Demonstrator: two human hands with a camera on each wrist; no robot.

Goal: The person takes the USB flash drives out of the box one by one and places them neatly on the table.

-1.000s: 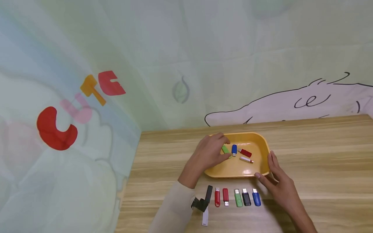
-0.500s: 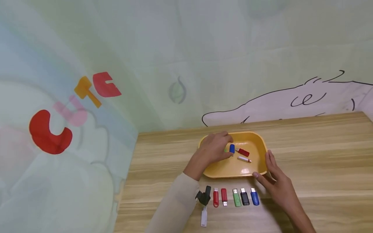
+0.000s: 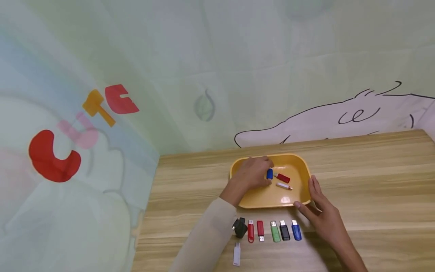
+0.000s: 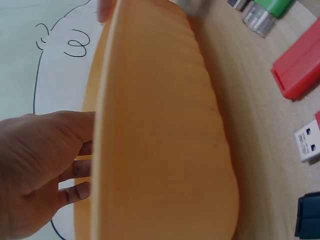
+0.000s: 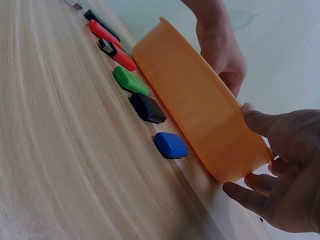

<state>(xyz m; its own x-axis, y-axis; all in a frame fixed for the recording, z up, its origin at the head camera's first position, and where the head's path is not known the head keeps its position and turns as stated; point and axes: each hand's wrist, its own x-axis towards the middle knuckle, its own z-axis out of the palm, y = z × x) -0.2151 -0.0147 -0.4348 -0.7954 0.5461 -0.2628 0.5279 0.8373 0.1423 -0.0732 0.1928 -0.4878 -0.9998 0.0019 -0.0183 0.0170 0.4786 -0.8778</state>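
A yellow tray stands on the wooden table. My left hand reaches over its left side, fingers bent downward at a blue USB stick. The thumb covers that stick's lower end; whether it is pinched I cannot tell. Beside it in the tray lie a red USB stick and a white one. Whatever lies under the palm is hidden. My right hand holds the tray's right front corner. In the right wrist view its thumb sits on the rim, with the other fingers round the outer wall.
In front of the tray runs a row of USB sticks: a black one, two red, a green, another black and a blue. A white stick lies nearer. A printed cloth hangs behind.
My left hand has shifted right inside the tray, from a light green stick, now hidden, to the blue one. My right hand keeps its place on the tray.
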